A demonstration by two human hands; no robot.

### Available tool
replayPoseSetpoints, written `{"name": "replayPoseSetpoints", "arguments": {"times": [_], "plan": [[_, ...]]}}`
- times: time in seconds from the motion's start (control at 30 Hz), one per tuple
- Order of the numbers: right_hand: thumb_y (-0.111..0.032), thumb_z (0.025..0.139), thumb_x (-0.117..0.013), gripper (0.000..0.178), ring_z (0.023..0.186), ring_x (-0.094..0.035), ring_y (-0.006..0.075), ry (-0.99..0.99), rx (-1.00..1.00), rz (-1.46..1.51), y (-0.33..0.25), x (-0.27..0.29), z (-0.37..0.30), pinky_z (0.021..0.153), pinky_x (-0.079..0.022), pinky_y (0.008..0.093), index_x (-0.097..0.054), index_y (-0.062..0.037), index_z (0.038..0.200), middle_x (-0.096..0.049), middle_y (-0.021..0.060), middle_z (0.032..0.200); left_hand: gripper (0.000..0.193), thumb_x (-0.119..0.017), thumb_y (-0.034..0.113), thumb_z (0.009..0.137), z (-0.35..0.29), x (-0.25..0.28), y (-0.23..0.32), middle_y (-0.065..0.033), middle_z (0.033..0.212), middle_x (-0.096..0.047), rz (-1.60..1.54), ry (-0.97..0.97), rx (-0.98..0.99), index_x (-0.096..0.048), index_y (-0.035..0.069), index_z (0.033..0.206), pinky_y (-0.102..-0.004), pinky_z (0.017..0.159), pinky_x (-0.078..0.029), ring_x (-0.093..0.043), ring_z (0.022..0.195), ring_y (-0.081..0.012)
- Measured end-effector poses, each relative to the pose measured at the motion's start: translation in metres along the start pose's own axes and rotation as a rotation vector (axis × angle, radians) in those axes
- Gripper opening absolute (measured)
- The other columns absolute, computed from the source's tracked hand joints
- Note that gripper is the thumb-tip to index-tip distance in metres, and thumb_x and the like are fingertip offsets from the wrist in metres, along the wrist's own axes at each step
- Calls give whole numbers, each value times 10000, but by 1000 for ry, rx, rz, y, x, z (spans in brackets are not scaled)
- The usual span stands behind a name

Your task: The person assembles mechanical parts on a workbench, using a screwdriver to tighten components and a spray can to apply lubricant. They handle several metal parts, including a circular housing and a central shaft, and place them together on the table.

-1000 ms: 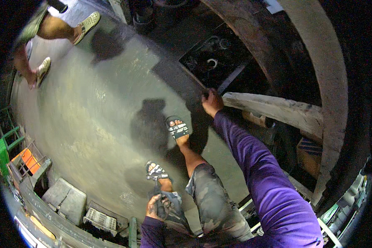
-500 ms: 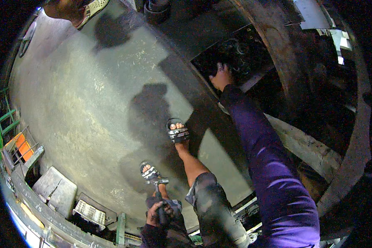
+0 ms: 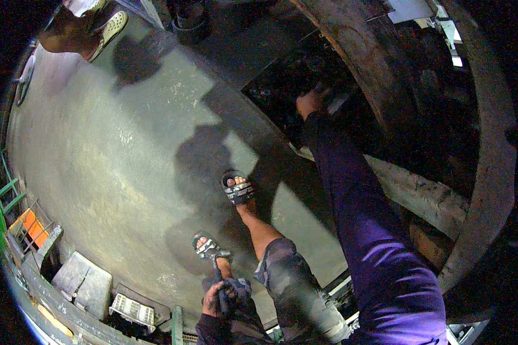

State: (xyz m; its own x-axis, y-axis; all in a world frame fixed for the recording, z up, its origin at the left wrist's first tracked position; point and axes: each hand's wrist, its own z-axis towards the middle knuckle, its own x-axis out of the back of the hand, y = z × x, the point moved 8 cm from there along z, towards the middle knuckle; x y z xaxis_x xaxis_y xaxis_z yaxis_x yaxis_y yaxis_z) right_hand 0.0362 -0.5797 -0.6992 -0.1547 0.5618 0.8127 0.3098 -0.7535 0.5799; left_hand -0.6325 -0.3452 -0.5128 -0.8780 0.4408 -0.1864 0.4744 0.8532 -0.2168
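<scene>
In my left hand point(image 3: 213, 299), low in the picture and close to my left knee, is a hammer point(image 3: 217, 272). The fingers wrap round its dark handle, and its metal head points away from me, over my left foot. My right arm, in a purple sleeve, stretches far forward to the right. At its end my right hand point(image 3: 309, 103) is down in a dark, shallow box point(image 3: 263, 117) of blackened small parts. Shadow hides its fingers, so whether they grip anything does not show.
A heavy curved beam point(image 3: 365, 75) runs just right of the box, and a pale ledge point(image 3: 417, 190) lies under my forearm. Another person's shoe point(image 3: 110, 35) is at the far left. A white crate point(image 3: 133, 307) and a grey board point(image 3: 85, 284) stand at near left.
My right hand has shifted rightward within the box, deeper into shadow. The whole view has turned slightly. My left hand keeps its hold on the hammer.
</scene>
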Motion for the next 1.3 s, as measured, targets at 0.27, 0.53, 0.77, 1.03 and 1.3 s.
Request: {"name": "replayPoseSetpoints", "arguments": {"times": [0.27,0.53,0.77,1.03,1.3], "plan": [[-258,904,-650,363,1253,-585,390,-43,286,361,-70,26,25,1024,-497,529,-698,-61,1205,-681,206,1269,288,-592,309,1003,-2,-19,13,-81,934,-673,-88,-224,-14,-644,37,1082,-352,804,-558,-658,847,-215],[-203,902,-636,235,1004,-713,405,-91,122,294,-61,-63,32,926,-553,551,-818,-77,979,-746,174,1075,245,-625,301,970,-16,-22,19,-69,858,-632,-15,155,20,-608,61,1016,-386,746,-552,-636,771,-253],[-204,896,-636,216,920,-736,397,-492,243,365,-88,-129,55,807,-603,529,-828,-134,963,-763,171,975,201,-605,284,980,-11,-34,24,-60,817,-594,-83,14,38,-589,84,969,-396,692,-510,-609,754,-242],[-243,887,-675,180,840,-702,365,-366,267,286,-95,-115,15,710,-558,507,-776,-96,863,-717,159,883,193,-598,287,975,4,-28,17,-41,806,-549,-153,-250,58,-566,98,953,-394,696,-497,-579,748,-222],[-271,901,-718,260,748,-649,325,-351,590,296,-88,-108,15,623,-484,492,-701,-50,765,-645,144,799,191,-599,299,977,0,-15,21,-33,821,-549,-99,-81,25,-564,112,959,-404,701,-511,-575,746,-212]]}}
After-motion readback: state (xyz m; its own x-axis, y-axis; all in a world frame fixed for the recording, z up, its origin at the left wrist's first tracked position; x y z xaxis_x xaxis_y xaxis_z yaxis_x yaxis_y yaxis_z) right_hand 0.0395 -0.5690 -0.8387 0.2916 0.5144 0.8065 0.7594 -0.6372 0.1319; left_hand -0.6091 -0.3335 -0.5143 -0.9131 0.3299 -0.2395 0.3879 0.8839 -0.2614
